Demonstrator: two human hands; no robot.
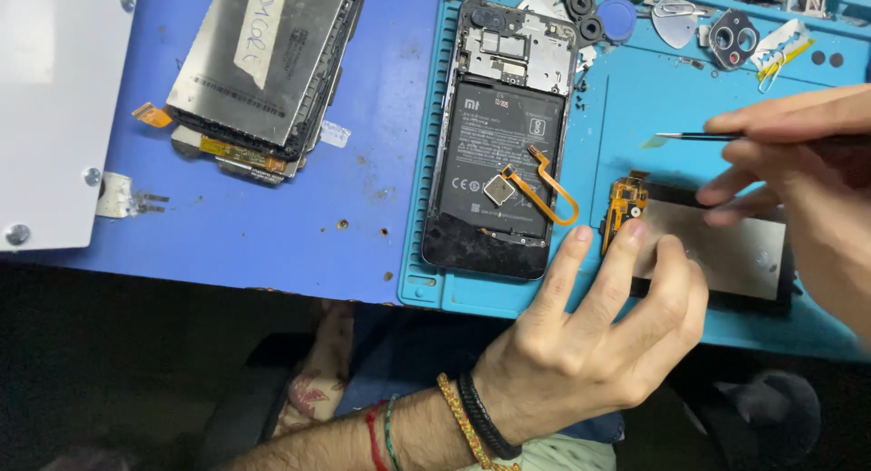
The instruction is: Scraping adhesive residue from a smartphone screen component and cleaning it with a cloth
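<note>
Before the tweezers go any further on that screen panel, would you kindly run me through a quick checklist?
1. Left hand steadying the panel: ok, fingertips rest on its left end.
2. Right hand gripping the tweezers: ok.
3. Tweezer tip free of the orange flex: ok, it is above and apart from it.
4. Panel fully on the mat: cannot tell, the right hand hides its far end.
5. Open phone out of the way: ok, it lies left of the panel.

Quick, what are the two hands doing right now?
Left hand: open, fingers spread, pressing down the screen panel.
Right hand: closed on thin black tweezers.
</note>
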